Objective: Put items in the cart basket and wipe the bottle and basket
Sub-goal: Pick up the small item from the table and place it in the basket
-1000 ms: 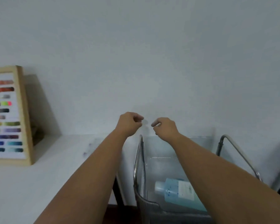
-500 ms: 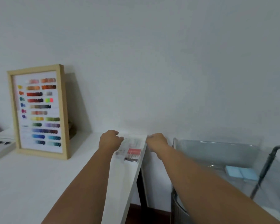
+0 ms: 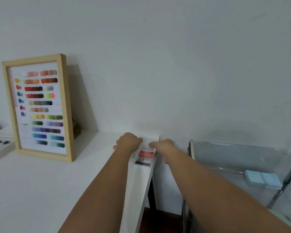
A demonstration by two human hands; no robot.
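Presently: left hand and right hand, centre frame, fingers curled onto a flat swatch card at the white table edge; full grasp unclear through blur. Best lifted level, both sides pinched, then carried rightward. Lower right: clear cart basket, holding a pale blue folded cloth. Bottle not visible.
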